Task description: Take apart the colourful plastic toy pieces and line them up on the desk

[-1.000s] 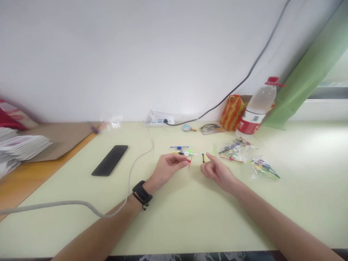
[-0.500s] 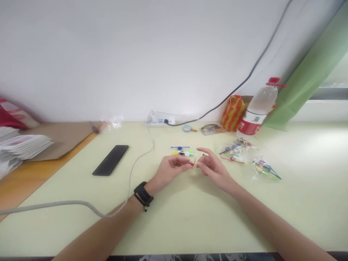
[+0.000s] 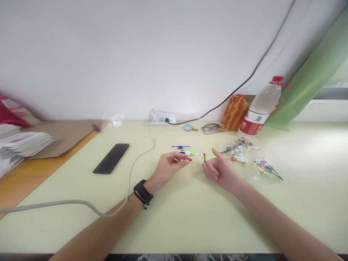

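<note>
A small red plastic piece [image 3: 189, 159] is pinched between the thumb and fingers of my left hand [image 3: 171, 163], just above the table. To its right, my right hand [image 3: 221, 172] has its fingers curled in and its thumb raised apart from them. Whatever those fingers may hold is hidden. A black arrow-shaped pointer [image 3: 204, 157] shows right behind the curled fingers, with a bit of yellow beside it. Beyond my left hand lie a blue double-ended pointer [image 3: 181, 146] and a white pointer [image 3: 190, 153] with a green piece [image 3: 192, 151] near it.
Clear bags of coloured pointers [image 3: 236, 150] lie to the right, near a large water bottle [image 3: 261, 108] and a striped bag [image 3: 234, 113]. A black phone [image 3: 111, 158] lies left. One grey cable [image 3: 81, 203] crosses my left forearm. A power strip [image 3: 160, 119] sits against the wall.
My right hand has drawn away to the right from the red piece, its fingers curling and thumb lifting. The black pointer behind it shows more. My left hand keeps the red piece.
</note>
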The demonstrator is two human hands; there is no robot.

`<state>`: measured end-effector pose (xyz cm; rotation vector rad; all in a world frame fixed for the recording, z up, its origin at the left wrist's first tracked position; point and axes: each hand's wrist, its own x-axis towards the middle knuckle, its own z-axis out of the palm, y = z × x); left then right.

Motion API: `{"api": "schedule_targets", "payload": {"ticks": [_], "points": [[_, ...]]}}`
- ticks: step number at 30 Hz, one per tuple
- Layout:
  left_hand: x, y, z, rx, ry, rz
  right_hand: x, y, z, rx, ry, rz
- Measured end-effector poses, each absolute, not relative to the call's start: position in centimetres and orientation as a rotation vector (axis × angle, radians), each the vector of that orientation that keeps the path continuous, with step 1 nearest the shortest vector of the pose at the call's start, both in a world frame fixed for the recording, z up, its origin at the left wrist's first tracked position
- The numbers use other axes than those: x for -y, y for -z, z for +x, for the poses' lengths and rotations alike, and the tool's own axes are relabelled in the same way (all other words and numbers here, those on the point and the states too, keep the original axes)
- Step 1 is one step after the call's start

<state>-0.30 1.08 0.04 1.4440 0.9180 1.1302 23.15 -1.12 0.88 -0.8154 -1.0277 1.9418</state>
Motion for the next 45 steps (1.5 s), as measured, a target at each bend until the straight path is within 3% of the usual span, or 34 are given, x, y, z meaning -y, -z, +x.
{"api": "schedule_targets", "payload": {"ticks": [9, 23, 30, 45], "points": [[-0.8, -0.1, -0.4, -0.946, -1.026, 1.603, 2.4, -1.4, 21.3, 1.347, -1.500, -0.974], [-0.6, -0.2, -0.4, -0.916, -1.029, 1.569, 2.5, -0.7, 21.2, 1.341, -1.365, -0.967], [-0.8, -0.2, -0.3, -0.930, -1.062, 1.530, 1.8, -0.6, 22.1, 1.410, -1.517, -1.022], [-0.5, -0.4, -0.3, -0.915, -0.962, 1.693, 2.5, -1.6, 21.0, 1.438, -1.440, -0.883]]}}
